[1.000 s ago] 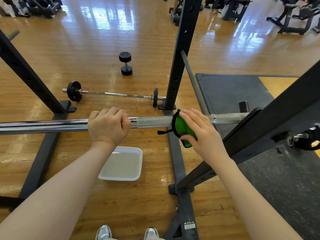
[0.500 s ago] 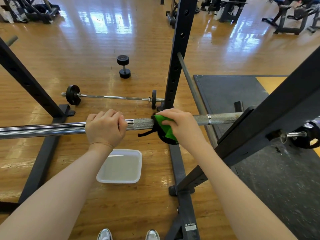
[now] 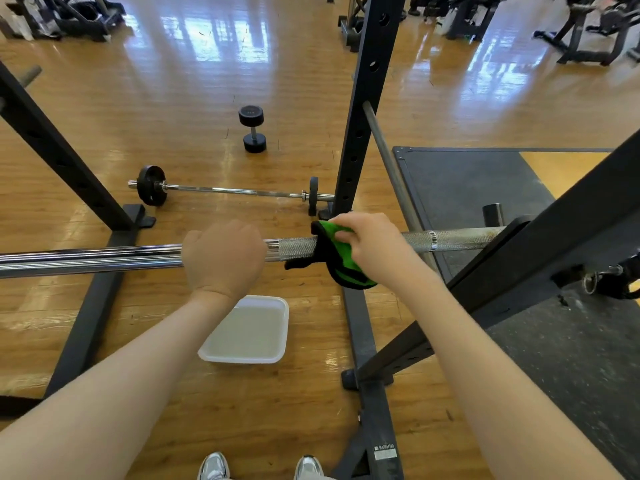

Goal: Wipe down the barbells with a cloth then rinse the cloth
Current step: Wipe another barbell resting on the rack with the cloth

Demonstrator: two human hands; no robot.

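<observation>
At the far left we see a slanted black rack post [image 3: 52, 147] rising from a base rail [image 3: 90, 313] that lies on a glossy wooden floor [image 3: 173, 98], where window light shows as bright patches. Dark gym equipment [image 3: 69, 15] stands against the far left edge of the room.

Across the middle runs the barbell [image 3: 104, 259], its smooth chrome sleeve reaching off the left edge. Our left hand [image 3: 223, 259] is wrapped over the sleeve, fingers curled round it, just beside the collar where the knurled shaft begins. Below that hand a white tray [image 3: 247, 332] of cloudy water sits on the floor, and near the bottom edge the toes of two silver shoes [image 3: 214, 467] show.

Farther back a second barbell [image 3: 235, 192] with small black plates lies on the floor, and beyond it a black dumbbell [image 3: 252, 133] stands on end.

Right of centre, an upright [image 3: 367, 109] with holes rises in front of us. Our right hand [image 3: 372, 247] presses a green cloth [image 3: 337, 259] with a black edge onto the knurled shaft, fingers bent over it and gripping it; part of the cloth hangs below the bar.

To the right, the shaft rests on a slanted black beam [image 3: 554, 244] over a dark rubber mat [image 3: 485, 185]. More machines [image 3: 588, 29] stand at the far right.
</observation>
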